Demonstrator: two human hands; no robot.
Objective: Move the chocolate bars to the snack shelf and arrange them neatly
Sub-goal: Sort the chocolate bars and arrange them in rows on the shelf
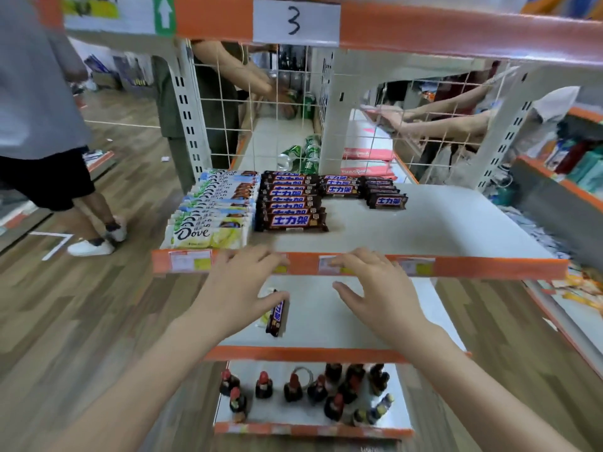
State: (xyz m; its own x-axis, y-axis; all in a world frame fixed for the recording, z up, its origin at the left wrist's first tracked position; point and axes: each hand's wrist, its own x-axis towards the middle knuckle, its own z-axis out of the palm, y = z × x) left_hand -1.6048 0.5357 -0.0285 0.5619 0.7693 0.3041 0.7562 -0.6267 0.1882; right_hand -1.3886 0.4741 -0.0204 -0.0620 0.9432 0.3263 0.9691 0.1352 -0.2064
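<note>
**Shelf mostly stocked, at least one bar left below**

Most of the work looks done. On the snack shelf (440, 220), a row of Dove bars (212, 207) runs front to back along the left edge, overlapped like tiles. Just beside it stands a long row of dark brown Snickers bars (290, 203), then a shorter row of Snickers (341, 185) further back, and a fourth short stack (385, 195) to the right of that. The rows are fairly straight, though the two short ones sit well back from the shelf's orange front lip (473, 267), so the right half of the shelf is bare and the fronts do not line up.

What is left, judging by how things lie: a single Snickers bar (277, 316) rests on the lower shelf (313, 308), lying lengthwise and tilted on its edge. Something pale shows under or beside it, possibly another wrapper, but the left hand hides too much to be sure.

The left hand (239, 288) hovers above that lower shelf with fingers spread and relaxed, its thumb touching or just over the loose bar, not yet closed on it. The right hand (375, 288) is likewise spread and holds nothing, its fingertips near the front lip.

The bars are flat, glossy, foil-wrapped packets; the Snickers wrapper is brown with a blue-and-white label, the Dove pale green and white.
</note>
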